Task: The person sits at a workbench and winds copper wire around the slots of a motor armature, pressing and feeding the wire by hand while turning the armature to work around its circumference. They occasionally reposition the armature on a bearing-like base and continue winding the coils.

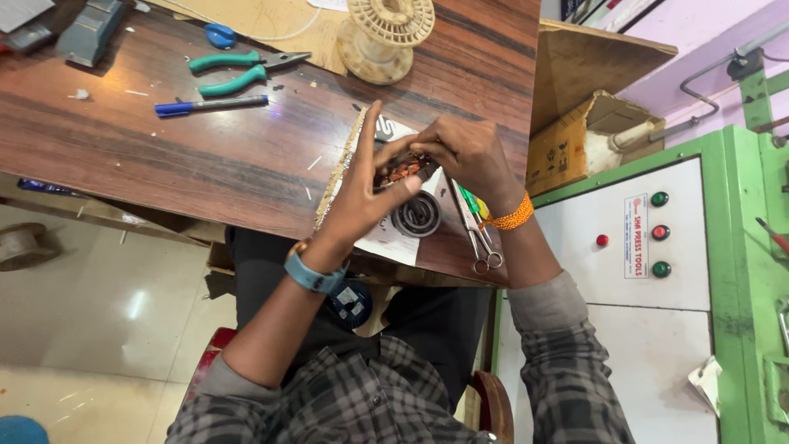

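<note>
Both my hands meet over the near right part of a dark wooden table (205,156). My left hand (362,193) and my right hand (464,152) together grip a small part wound with orange copper wire (401,171). It hangs just above a white sheet of paper (386,238) that lies on a piece of cardboard (339,168). A round metal ring with a coil (417,215) lies on the paper below my hands. My fingers hide most of the wound part.
Scissors (481,247) and a green-handled tool (468,201) lie right of the paper. Green-handled pliers (238,70), a blue pen (209,104), a blue cap (220,35) and a cream plastic spool (386,33) sit farther back. A green machine cabinet with buttons (657,230) stands right; a cardboard box (575,140) is behind it.
</note>
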